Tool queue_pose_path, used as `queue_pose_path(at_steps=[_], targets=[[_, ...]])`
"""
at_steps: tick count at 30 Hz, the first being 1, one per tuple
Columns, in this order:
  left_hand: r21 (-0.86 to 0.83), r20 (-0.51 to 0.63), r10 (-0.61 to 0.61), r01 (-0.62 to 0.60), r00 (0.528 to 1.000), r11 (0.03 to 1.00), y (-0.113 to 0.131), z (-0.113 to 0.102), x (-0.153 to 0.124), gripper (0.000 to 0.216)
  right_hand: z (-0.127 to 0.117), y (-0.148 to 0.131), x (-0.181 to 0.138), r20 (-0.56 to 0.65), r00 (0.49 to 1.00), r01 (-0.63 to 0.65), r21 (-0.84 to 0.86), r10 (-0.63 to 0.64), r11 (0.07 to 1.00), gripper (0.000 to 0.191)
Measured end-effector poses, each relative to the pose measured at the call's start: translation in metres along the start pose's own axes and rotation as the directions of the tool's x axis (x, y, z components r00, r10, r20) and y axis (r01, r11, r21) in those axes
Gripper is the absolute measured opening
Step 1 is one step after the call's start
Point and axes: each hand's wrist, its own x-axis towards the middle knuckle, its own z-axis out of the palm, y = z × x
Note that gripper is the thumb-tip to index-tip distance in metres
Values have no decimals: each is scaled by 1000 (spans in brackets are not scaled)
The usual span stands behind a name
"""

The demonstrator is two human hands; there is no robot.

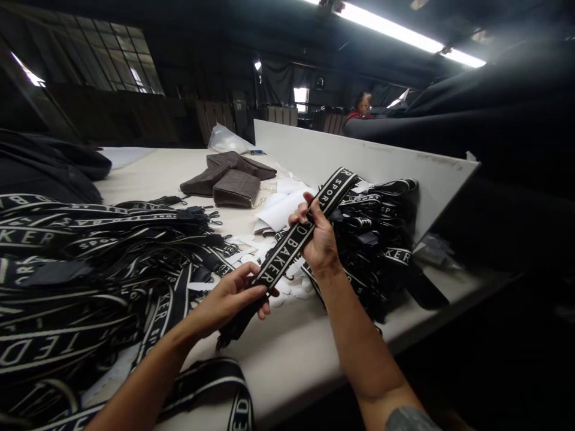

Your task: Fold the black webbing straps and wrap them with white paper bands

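A black webbing bag strap (287,246) with white lettering and white edge lines runs slantwise between my hands, above the table. My left hand (242,291) pinches its lower end between thumb and fingers. Farther up, my right hand (318,236) is closed round the strap, thumb on top. Beyond the right hand the strap's upper part reaches over a pile of similar straps (377,221). Below the left hand hangs a dark end piece (236,323), its detail hard to make out. Another strap (215,380) lies looped at the table's front edge.
A large heap of straps (90,287) with metal clips covers the left side. Brown quilted bags (236,187), white paper (284,209) and a clear plastic bag (228,139) lie farther back. A white board (359,152) stands along the right. A person (359,108) is in the background.
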Motion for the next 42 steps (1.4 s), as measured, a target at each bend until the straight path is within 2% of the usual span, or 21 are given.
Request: queue_pose_path(at_steps=[3, 5, 7, 9, 11, 15, 18, 21, 26, 29, 31, 34, 36, 37, 39, 42], targets=[[-111, 84, -66, 76, 994, 991, 5, -4, -3, 30, -4, -3, 3, -37, 998, 55, -89, -58, 995, 20], [-106, 74, -90, 98, 993, 990, 4, -7, -3, 32, -4, -2, 2, -17, 997, 74, -134, -77, 988, 17], [-63, 39, -64, 66, 997, 996, 0, -8, 0, 47, -1, 4, -2, 39, 997, 66, -159, -61, 985, 15], [-32, 21, -11, 12, 1000, 999, -4, -9, 4, 74, 5, 14, -11, 129, 992, 34, -157, -13, 987, 16], [-24, 13, 32, -32, 999, 999, -9, -9, 7, 84, 11, 27, -22, 236, 970, -28, -150, 63, 988, 19], [88, -72, 96, -90, 993, 992, -13, -11, 8, 54, 19, 48, -44, 397, 879, -192, -212, 265, 958, 25], [162, -62, 114, -102, 992, 982, -11, -14, 5, 35, 19, 51, -48, 415, 848, -236, -264, 331, 935, 27], [157, -26, 97, -92, 995, 983, -9, -14, 2, 33, 16, 47, -42, 363, 888, -183, -283, 281, 942, 30], [206, -113, 128, -102, 985, 973, -6, -4, 4, 36, 9, 36, -31, 282, 951, -16, -374, 130, 927, 33], [81, -197, 74, -59, 978, 995, -5, -1, 6, 39, 11, 31, -32, 323, 946, 167, -535, 18, 828, 26], [-64, -323, 54, -79, 945, 995, -2, -3, 7, 38, 14, 31, -37, 458, 889, 338, -639, -11, 691, 21], [-245, -527, 71, -232, 847, 941, 6, -15, 6, 29, 18, 43, -48, 691, 719, 569, -649, 78, 506, 22], [-306, -590, 85, -320, 803, 897, 9, -24, 3, 25, 16, 57, -55, 774, 616, 670, -611, 144, 421, 28], [-328, -602, 89, -347, 794, 879, 10, -29, 2, 23, 14, 65, -58, 796, 582, 709, -597, 166, 375, 31], [-386, -616, 75, -384, 784, 839, 10, -35, 1, 19, 9, 78, -61, 821, 541, 768, -571, 183, 291, 38], [-499, -658, -37, -399, 752, 770, 10, -40, 3, 13, 3, 89, -62, 829, 520, 799, -557, 204, 228, 49]])
